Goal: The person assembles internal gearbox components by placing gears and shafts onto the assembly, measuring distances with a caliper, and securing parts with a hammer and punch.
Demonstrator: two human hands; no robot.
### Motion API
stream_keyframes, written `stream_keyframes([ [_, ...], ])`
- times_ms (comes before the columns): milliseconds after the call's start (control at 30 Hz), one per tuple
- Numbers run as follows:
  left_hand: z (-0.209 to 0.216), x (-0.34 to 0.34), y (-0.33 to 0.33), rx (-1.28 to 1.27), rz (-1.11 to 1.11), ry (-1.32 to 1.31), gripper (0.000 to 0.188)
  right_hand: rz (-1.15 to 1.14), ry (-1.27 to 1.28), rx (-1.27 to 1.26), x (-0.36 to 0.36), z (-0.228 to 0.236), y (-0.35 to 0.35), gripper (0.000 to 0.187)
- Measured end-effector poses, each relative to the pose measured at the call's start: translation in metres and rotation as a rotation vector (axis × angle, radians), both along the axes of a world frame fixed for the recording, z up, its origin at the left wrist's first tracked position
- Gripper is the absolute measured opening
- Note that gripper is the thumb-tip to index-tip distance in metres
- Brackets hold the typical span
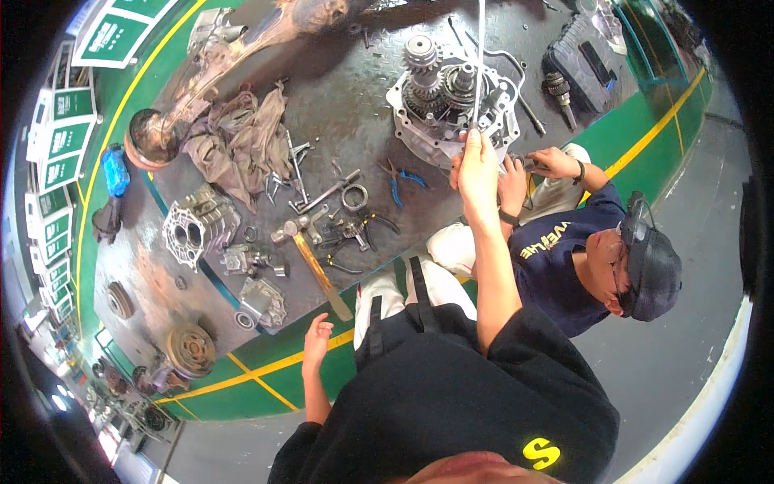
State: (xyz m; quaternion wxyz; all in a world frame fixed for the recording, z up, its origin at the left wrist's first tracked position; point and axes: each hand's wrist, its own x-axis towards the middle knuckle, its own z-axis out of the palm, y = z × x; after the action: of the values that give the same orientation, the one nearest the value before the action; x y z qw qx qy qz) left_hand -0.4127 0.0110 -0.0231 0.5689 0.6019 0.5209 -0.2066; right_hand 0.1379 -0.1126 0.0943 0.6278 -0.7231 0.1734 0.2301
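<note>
Fingers wrapped round it, my right hand [477, 165] grips a long thin pale rod [481, 56] that stands nearly upright in the picture. Just beyond that hand is a gearbox housing [401, 127] with an upright gear stack [422, 58] and a second geared shaft [461, 81]. Whether the rod touches the gears or the housing, I cannot tell. My left hand [317, 343] hangs off the bench's near edge, its fingers loosely bent and apart, holding nothing. Closest to it is the wooden handle of a hammer [321, 278].
A co-worker [556, 258] at the right has both hands beside the housing. On the metal bench [343, 97] lie pliers [395, 189], a ring gear [355, 197], a brown cloth [242, 145], an open gearbox case [193, 226] and a black tool case [576, 60]. A rusty axle [234, 60] crosses the far left.
</note>
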Motion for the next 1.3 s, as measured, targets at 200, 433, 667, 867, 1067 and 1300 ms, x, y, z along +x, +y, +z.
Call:
stream_keyframes([
  [200,0.000,0.015,0.025,-0.033,-0.048,0.034,0.044,0.046,-0.319,-0.168,0.004,0.015,-0.001,0.037],
  [433,-0.009,0.035,0.042,-0.089,-0.041,-0.037,0.043,0.175,-0.382,-0.570,0.013,0.017,0.014,0.047],
  [667,-0.009,0.037,0.041,-0.130,-0.003,-0.004,0.047,0.205,-0.585,-0.692,0.009,0.020,0.010,0.040],
  [867,-0.016,0.038,0.045,-0.133,-0.036,0.023,0.047,0.259,-0.445,-0.782,0.006,0.009,0.015,0.042],
  [1067,-0.016,0.040,0.053,-0.151,-0.008,-0.047,0.047,0.266,-0.424,-0.793,0.004,0.006,0.016,0.045],
  [1300,-0.012,0.019,0.059,-0.144,-0.084,-0.088,0.045,0.202,-0.471,-0.727,0.011,0.009,0.020,0.052],
])
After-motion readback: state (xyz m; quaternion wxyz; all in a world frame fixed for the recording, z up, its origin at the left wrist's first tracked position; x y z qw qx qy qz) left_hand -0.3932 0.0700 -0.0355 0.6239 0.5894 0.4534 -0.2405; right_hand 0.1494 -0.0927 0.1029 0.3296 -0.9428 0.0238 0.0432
